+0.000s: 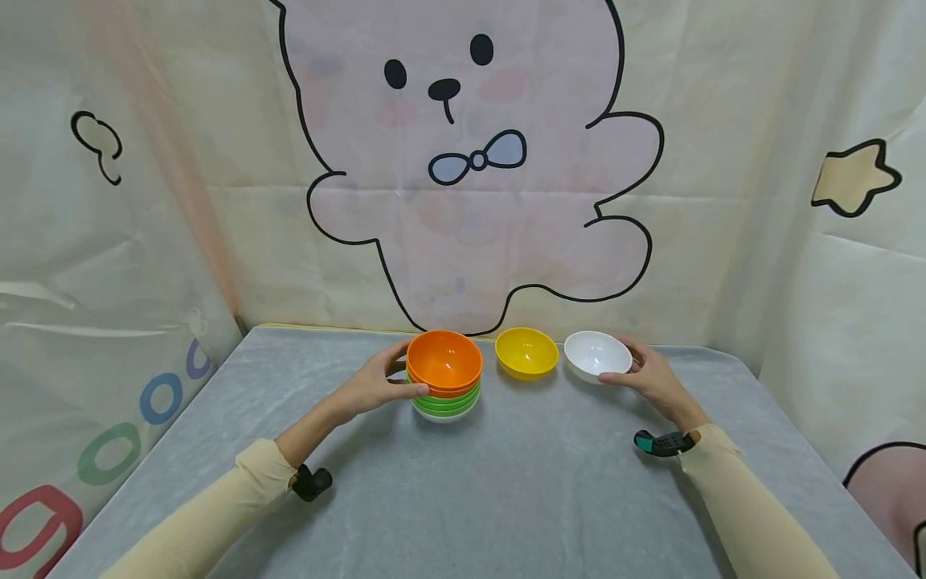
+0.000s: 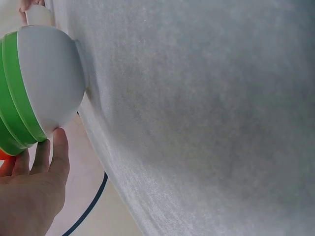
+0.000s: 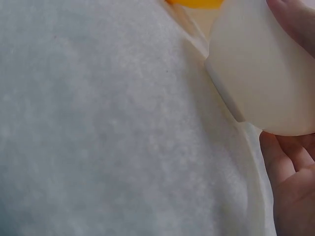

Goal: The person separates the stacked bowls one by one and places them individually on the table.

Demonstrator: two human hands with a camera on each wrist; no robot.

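My left hand (image 1: pixel 372 384) grips the left side of a stack of nested bowls, thumb in front and fingers behind. Orange bowls (image 1: pixel 444 362) top the stack, with green bowls (image 1: pixel 447 408) under them and a white bowl (image 2: pixel 51 73) at the bottom. In the left wrist view, that hand's fingertips lie against the green and white sides. Farther right, my right hand (image 1: pixel 651 382) holds a separate white bowl (image 1: pixel 597 355) by its right side, thumb at the front. This bowl stands upright, its foot close over the cloth in the right wrist view.
A yellow bowl (image 1: pixel 526 354) sits between the stack and the separate white bowl, near the table's back edge. Grey cloth (image 1: pixel 535 482) covers the table. Behind it hangs a curtain (image 1: pixel 694 265) with a cartoon bear, and printed sheets flank both sides.
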